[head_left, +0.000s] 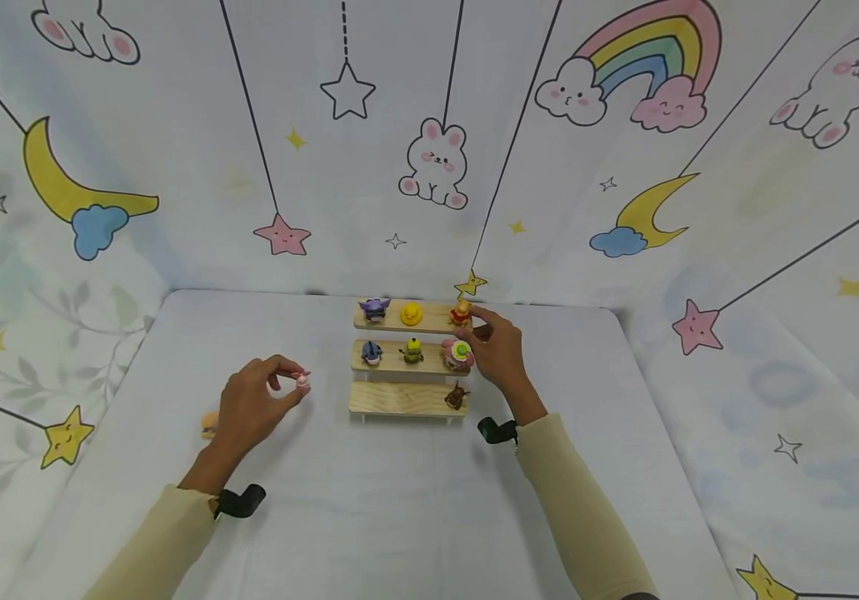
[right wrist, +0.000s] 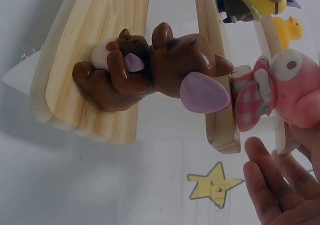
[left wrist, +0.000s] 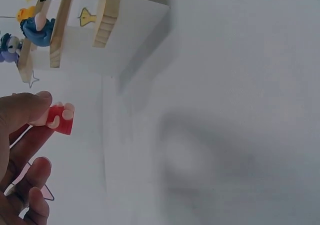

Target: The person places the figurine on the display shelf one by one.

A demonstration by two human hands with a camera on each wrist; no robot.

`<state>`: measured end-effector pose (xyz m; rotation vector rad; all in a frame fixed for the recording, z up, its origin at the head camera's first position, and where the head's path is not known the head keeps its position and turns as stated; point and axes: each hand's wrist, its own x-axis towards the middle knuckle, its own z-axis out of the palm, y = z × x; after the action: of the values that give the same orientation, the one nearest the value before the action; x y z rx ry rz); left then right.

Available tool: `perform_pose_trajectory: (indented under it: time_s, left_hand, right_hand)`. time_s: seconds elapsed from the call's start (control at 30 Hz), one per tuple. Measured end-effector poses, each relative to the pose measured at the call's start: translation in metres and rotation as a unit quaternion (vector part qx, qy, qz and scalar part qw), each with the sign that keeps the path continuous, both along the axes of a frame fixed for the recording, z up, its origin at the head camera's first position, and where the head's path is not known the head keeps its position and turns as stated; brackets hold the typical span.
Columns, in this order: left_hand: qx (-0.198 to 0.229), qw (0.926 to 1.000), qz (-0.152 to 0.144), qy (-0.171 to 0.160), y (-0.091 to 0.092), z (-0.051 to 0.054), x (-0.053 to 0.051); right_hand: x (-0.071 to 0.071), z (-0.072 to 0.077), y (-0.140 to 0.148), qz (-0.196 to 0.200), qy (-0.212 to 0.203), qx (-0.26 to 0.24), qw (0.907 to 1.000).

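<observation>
My left hand (head_left: 252,408) pinches a small pink pig figurine in red (left wrist: 61,118) between thumb and fingertips, held above the table left of the shelves. My right hand (head_left: 500,354) is at the right end of the top shelf (head_left: 432,317), thumb and index finger around a yellow bear figurine in a red shirt (head_left: 461,313). In the right wrist view its gripping fingertips are out of sight; other fingers stretch out beside a pink figurine (right wrist: 300,92) on the middle shelf (head_left: 392,367). A brown kangaroo figurine with a baby (right wrist: 135,70) stands at the right of the bottom shelf (head_left: 399,400).
A purple figurine (head_left: 374,310) and a yellow duck (head_left: 411,314) share the top shelf. On the middle one stand a blue donkey figurine (head_left: 372,353) and a goggled yellow figurine (head_left: 412,351). A tan object (head_left: 209,425) lies partly hidden behind my left hand.
</observation>
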<state>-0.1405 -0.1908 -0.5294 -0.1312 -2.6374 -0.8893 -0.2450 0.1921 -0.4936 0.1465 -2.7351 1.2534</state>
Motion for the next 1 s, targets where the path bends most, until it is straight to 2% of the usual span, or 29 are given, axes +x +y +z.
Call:
perform_pose_trajectory:
  time_s: [0.17,0.5,0.8,1.0]
  left_hand:
    - [0.012,0.9998,-0.009,-0.016,0.010,0.004,-0.003]
    - [0.024,0.9986,-0.044,-0.014,0.034,0.016,-0.009]
    - [0.041,0.9967,-0.070,0.006,0.056,0.018,-0.012]
    - [0.052,0.9953,-0.082,-0.002,0.070,0.020,-0.013]
  right_hand:
    - [0.000,0.000,0.000,0.001,0.002,-0.001,1.0000]
    - [0.000,-0.001,0.000,-0.006,-0.006,0.000,1.0000]
    - [0.000,-0.001,-0.001,-0.005,-0.003,-0.003,1.0000]
    - [0.000,0.000,-0.001,-0.006,-0.007,-0.004,1.0000]
